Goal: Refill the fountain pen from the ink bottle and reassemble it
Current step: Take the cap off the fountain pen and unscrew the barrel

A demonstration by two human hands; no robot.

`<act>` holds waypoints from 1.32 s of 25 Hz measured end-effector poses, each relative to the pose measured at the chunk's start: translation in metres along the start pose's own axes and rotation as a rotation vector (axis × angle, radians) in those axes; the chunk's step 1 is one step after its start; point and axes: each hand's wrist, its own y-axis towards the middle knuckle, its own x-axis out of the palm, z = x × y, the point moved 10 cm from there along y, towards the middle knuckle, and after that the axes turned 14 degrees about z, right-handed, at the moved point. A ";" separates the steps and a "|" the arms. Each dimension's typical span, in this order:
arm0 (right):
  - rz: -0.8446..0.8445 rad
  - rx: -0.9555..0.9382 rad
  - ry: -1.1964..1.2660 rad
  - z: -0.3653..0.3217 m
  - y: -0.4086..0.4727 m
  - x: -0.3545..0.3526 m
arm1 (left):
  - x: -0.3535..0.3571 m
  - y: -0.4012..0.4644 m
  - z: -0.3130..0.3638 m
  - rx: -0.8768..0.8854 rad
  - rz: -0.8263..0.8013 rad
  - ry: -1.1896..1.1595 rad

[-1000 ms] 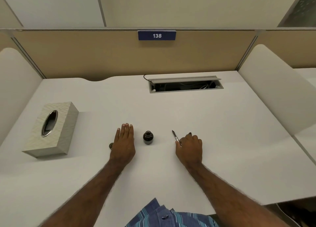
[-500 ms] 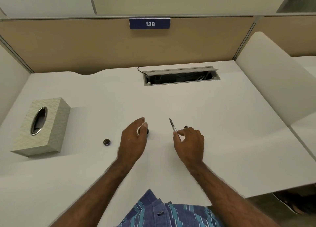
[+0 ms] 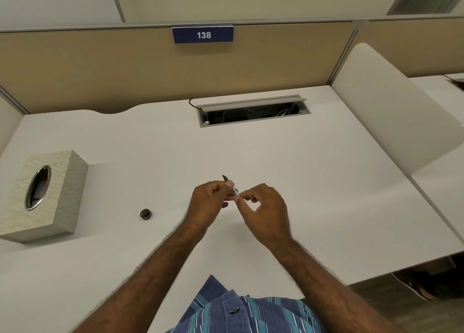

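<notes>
Both hands meet over the middle of the white desk (image 3: 313, 182) and hold a thin fountain pen part (image 3: 232, 188), its nib pointing up and away. My left hand (image 3: 209, 207) pinches the nib end; my right hand (image 3: 263, 209) pinches the lower end with thumb and forefinger. The ink bottle is hidden behind my left hand. A small dark bottle cap (image 3: 145, 214) lies on the desk to the left of my hands.
A patterned tissue box (image 3: 47, 194) stands at the left edge. An open cable tray (image 3: 253, 111) is set into the desk at the back. A tan partition with a "138" sign (image 3: 203, 34) closes the back; a white divider (image 3: 391, 111) rises at right.
My left hand left the ink bottle and came right to grip the pen. My right hand lifted the pen off the desk, so both hands now hold it.
</notes>
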 end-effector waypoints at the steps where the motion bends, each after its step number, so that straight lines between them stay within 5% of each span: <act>1: -0.038 0.049 0.032 0.002 0.001 0.002 | 0.000 0.000 0.000 -0.013 -0.009 -0.022; 6: -0.268 0.356 0.318 0.014 -0.004 0.019 | -0.003 0.000 0.001 -0.059 -0.027 -0.155; 10: -0.395 0.429 0.347 0.017 -0.015 0.030 | -0.007 0.001 0.001 -0.067 -0.015 -0.216; 27: -0.193 0.358 0.336 0.022 -0.007 0.019 | -0.020 0.000 -0.009 -0.060 0.117 -0.320; 33: -0.349 0.567 0.498 0.026 -0.023 0.033 | -0.021 0.005 -0.008 -0.076 0.109 -0.365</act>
